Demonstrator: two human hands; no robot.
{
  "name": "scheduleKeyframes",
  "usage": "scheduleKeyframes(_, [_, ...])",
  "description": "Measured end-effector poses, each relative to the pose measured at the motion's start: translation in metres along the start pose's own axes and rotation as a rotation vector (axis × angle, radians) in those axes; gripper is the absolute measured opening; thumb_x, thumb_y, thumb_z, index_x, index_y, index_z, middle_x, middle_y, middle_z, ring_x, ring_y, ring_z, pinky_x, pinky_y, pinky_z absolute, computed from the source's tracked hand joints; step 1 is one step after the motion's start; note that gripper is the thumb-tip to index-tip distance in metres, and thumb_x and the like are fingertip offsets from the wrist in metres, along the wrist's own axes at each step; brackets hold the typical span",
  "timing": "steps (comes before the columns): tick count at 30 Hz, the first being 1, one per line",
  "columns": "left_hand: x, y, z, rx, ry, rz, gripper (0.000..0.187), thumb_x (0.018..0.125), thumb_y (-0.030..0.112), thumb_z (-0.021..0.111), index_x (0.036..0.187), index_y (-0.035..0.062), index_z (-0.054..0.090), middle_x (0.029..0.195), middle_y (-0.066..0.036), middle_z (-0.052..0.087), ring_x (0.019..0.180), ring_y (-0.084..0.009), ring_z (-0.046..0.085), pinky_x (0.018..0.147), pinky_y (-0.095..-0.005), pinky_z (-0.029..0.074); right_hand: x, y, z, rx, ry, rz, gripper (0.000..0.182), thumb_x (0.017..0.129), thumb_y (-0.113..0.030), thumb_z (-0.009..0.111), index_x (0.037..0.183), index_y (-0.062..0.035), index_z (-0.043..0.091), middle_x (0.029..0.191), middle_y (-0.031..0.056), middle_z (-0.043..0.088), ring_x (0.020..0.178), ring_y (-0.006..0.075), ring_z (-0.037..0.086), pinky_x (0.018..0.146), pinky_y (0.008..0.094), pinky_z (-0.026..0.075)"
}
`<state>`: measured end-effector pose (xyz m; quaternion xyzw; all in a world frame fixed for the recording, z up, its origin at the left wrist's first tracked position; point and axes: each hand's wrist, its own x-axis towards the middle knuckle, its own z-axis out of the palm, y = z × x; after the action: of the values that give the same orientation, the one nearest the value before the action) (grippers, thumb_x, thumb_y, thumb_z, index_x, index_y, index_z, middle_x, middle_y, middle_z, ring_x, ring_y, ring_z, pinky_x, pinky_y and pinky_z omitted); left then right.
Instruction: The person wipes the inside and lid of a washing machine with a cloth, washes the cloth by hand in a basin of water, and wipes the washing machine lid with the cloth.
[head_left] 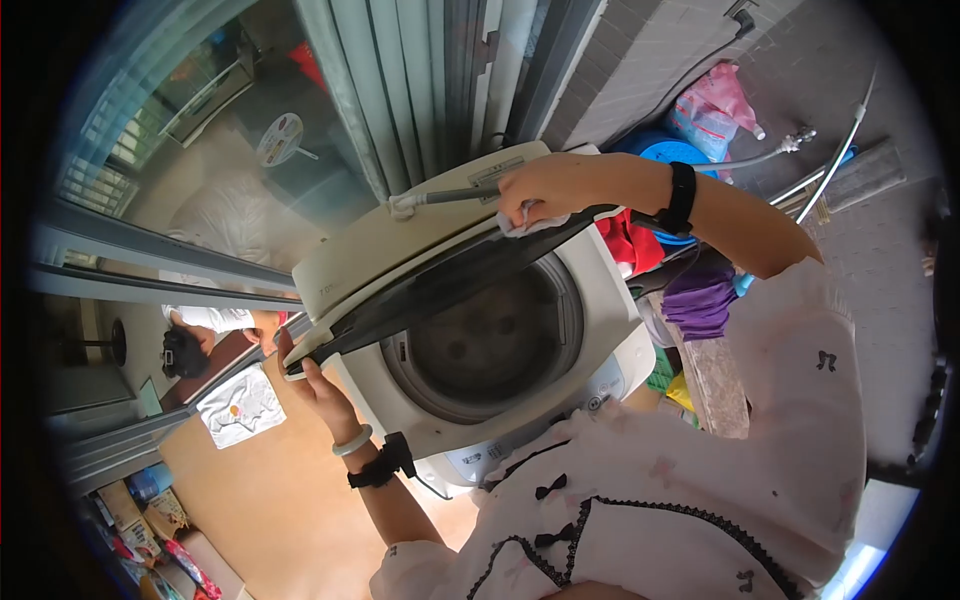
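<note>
A top-loading washing machine [625,345] stands in front of me, its dark lid [440,285] raised and seen nearly edge-on. Through the opening the grey drum [490,340] shows, with no laundry visible inside. My left hand [318,392] grips the lid's left corner, thumb and fingers on either side of it. At the lid's right part my right hand [530,192] is closed on a crumpled white cloth [530,222], which presses against the lid's upper edge. A grey hose [455,196] lies across the machine's back panel, beside my right hand.
Glass sliding doors [180,255] border the left, where another person's hand [268,328] shows. A white cloth [240,405] lies on the floor. At right are a blue tub [670,150], a pink bag [715,105], a purple umbrella [697,300] and hoses. Boxes [130,510] sit lower left.
</note>
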<state>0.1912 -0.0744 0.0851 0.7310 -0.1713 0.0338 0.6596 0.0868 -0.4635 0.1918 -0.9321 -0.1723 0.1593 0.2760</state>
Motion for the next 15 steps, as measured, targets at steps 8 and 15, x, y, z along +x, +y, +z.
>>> scheduleKeyframes(8, [-0.003,-0.002,0.000,0.062,0.019,-0.004,0.043,0.096,0.025,0.032,0.131,0.0007,0.035,0.135,-0.011,0.039,0.125,-0.0233,0.036,0.104,-0.0344,0.025,-0.084,0.021,-0.007,-0.284,-0.036,0.233,0.004,0.077,-0.014,0.060,0.080,-0.0143,0.057,0.083,-0.0003,0.054,0.075,0.0220,0.058,0.062,0.0339,0.045])
scheduleKeyframes(15, [-0.002,-0.008,-0.008,0.139,-0.022,-0.008,0.043,0.096,0.027,0.034,0.130,0.0014,0.037,0.135,-0.012,0.039,0.124,-0.0235,0.036,0.103,-0.0342,0.026,-0.048,0.012,0.003,-0.106,0.146,-0.010,0.004,0.078,-0.013,0.059,0.079,-0.0134,0.056,0.084,-0.0009,0.054,0.075,0.0212,0.058,0.062,0.0328,0.045])
